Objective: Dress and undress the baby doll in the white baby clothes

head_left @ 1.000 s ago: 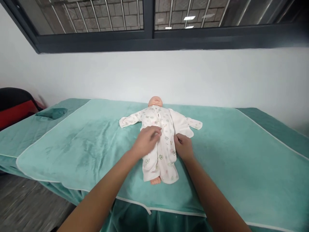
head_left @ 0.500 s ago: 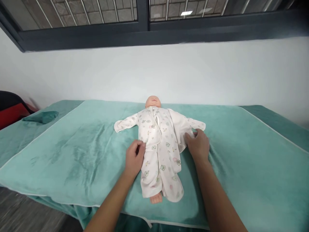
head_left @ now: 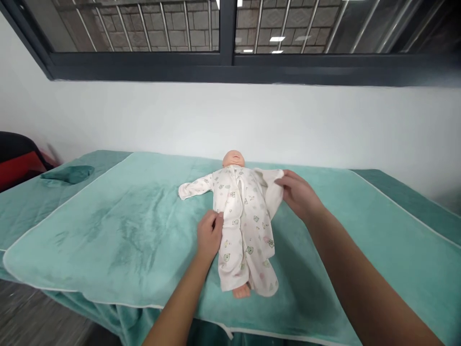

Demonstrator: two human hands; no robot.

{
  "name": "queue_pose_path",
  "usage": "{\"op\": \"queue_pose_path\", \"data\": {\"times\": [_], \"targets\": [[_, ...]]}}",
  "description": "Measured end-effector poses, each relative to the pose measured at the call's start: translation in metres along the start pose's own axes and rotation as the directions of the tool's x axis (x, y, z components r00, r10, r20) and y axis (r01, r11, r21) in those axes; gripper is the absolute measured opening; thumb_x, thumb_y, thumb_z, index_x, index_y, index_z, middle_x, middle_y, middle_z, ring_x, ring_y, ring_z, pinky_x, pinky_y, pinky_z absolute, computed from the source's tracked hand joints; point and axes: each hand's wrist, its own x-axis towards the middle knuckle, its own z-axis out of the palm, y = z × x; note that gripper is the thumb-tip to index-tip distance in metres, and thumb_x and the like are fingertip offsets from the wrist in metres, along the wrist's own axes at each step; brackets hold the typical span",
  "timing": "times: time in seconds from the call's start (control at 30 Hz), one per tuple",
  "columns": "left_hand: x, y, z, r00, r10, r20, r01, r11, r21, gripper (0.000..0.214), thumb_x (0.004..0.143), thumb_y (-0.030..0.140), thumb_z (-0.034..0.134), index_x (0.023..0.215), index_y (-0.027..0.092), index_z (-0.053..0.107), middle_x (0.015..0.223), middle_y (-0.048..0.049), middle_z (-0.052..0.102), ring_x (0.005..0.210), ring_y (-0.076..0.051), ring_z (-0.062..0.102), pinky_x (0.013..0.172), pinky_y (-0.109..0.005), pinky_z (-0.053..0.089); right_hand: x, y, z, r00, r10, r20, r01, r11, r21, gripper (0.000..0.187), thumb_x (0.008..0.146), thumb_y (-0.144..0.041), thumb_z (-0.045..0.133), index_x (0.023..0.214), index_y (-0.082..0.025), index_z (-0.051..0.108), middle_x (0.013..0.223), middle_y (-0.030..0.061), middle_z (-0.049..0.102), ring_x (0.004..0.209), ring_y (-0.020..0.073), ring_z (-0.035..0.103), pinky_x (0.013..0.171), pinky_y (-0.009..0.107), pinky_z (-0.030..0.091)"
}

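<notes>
A baby doll [head_left: 234, 158] lies on its back on a teal towel [head_left: 118, 230], dressed in a white printed romper [head_left: 247, 218]. My left hand [head_left: 209, 235] rests closed against the romper's left side at the waist, fingers curled on the fabric edge. My right hand [head_left: 297, 192] pinches the romper's right sleeve [head_left: 270, 187] and holds it lifted and folded toward the doll's chest. One bare foot [head_left: 242, 290] of the doll sticks out at the bottom.
The towel covers a padded table with a darker green sheet [head_left: 406, 192]. A small green pillow [head_left: 68, 174] lies at the far left. A black and red chair [head_left: 16, 158] stands beyond the table's left end. A white wall and dark window frame run behind.
My right hand has lifted the right sleeve off the towel and drawn it inward toward the doll's shoulder. My left hand stays at the romper's left side.
</notes>
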Motion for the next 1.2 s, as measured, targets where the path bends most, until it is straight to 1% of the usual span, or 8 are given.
{"op": "queue_pose_path", "data": {"times": [0.1, 0.23, 0.33, 0.43, 0.53, 0.8, 0.97, 1.2], "targets": [[0.0, 0.001, -0.001, 0.999, -0.032, -0.024, 0.031, 0.999, -0.041, 0.04, 0.097, 0.042, 0.044, 0.063, 0.021, 0.037, 0.064, 0.0024, 0.043, 0.064, -0.014, 0.043, 0.062, -0.028, 0.033, -0.015, -0.034, 0.032, 0.942, 0.015, 0.336, 0.119, 0.92, -0.373, 0.012, 0.071, -0.029, 0.062, 0.082, -0.022, 0.063, 0.084, 0.0026, 0.067, 0.081, 0.0204, 0.062, 0.069, 0.031, 0.047], [0.001, -0.001, -0.001, 0.999, -0.039, -0.035, 0.036, 0.998, -0.06, 0.041, 0.097, 0.044, 0.044, 0.064, 0.021, 0.037, 0.062, 0.0029, 0.043, 0.062, -0.014, 0.042, 0.061, -0.027, 0.033, -0.038, -0.052, 0.047, 0.687, 0.246, 0.683, 0.143, 0.876, -0.46, 0.017, 0.081, -0.034, 0.061, 0.092, -0.023, 0.069, 0.094, 0.0057, 0.071, 0.084, 0.0218, 0.065, 0.069, 0.032, 0.048], [0.0, -0.004, -0.001, 0.999, -0.04, -0.037, 0.037, 0.997, -0.071, 0.04, 0.097, 0.044, 0.044, 0.064, 0.021, 0.038, 0.062, 0.003, 0.044, 0.062, -0.014, 0.042, 0.061, -0.027, 0.033, -0.036, -0.039, 0.04, 0.829, 0.197, 0.523, 0.077, 0.887, -0.456, 0.025, 0.087, -0.043, 0.057, 0.086, -0.021, 0.069, 0.087, 0.006, 0.071, 0.076, 0.0197, 0.065, 0.065, 0.03, 0.046], [-0.001, -0.005, -0.001, 0.998, -0.035, -0.044, 0.032, 0.996, -0.078, 0.04, 0.096, 0.042, 0.044, 0.064, 0.021, 0.036, 0.062, 0.0034, 0.042, 0.062, -0.013, 0.041, 0.06, -0.027, 0.033, -0.012, -0.007, 0.032, 0.996, 0.064, 0.068, -0.022, 0.869, -0.495, 0.033, 0.085, -0.05, 0.059, 0.076, -0.019, 0.064, 0.076, 0.0045, 0.068, 0.067, 0.0168, 0.059, 0.06, 0.028, 0.041], [-0.002, -0.005, -0.001, 0.999, -0.022, -0.038, 0.019, 0.997, -0.079, 0.042, 0.096, 0.04, 0.045, 0.062, 0.021, 0.03, 0.06, 0.0039, 0.036, 0.06, -0.013, 0.038, 0.059, -0.027, 0.031, 0.02, 0.023, 0.032, 0.981, 0.098, -0.164, -0.157, 0.906, -0.393, 0.033, 0.08, -0.051, 0.064, 0.074, -0.018, 0.062, 0.071, 0.0044, 0.064, 0.062, 0.0155, 0.055, 0.057, 0.028, 0.04], [-0.004, -0.004, -0.001, 0.999, -0.045, -0.019, 0.043, 0.995, -0.095, 0.044, 0.096, 0.039, 0.045, 0.059, 0.021, 0.028, 0.058, 0.004, 0.032, 0.056, -0.012, 0.033, 0.057, -0.028, 0.029, 0.075, 0.007, 0.065, 0.994, 0.092, 0.058, -0.078, 0.973, -0.216, 0.029, 0.078, -0.045, 0.065, 0.084, -0.017, 0.07, 0.088, 0.0066, 0.071, 0.071, 0.0141, 0.058, 0.059, 0.025, 0.043], [0.002, 0.005, -0.009, 0.995, -0.088, -0.055, 0.08, 0.987, -0.139, 0.043, 0.096, 0.041, 0.047, 0.06, 0.021, 0.034, 0.059, 0.0035, 0.035, 0.057, -0.012, 0.036, 0.056, -0.027, 0.032, 0.088, 0.02, 0.083, 0.992, -0.05, -0.112, 0.003, 0.923, -0.385, 0.024, 0.079, -0.041, 0.06, 0.071, -0.019, 0.06, 0.073, 0.0035, 0.065, 0.068, 0.0162, 0.054, 0.063, 0.029, 0.039], [0.116, 0.038, 0.014, 0.991, -0.063, -0.121, 0.057, 0.997, -0.051, 0.016, 0.089, 0.03, 0.054, 0.085, 0.02, 0.066, 0.085, -0.0012, 0.068, 0.08, -0.016, 0.06, 0.074, -0.027, 0.044, 0.092, 0.031, 0.086, 0.994, -0.05, -0.097, -0.014, 0.819, -0.574, 0.036, 0.076, -0.056, 0.062, 0.076, -0.022, 0.053, 0.076, 0.002, 0.062, 0.068, 0.0177, 0.052, 0.063, 0.03, 0.035]]}}
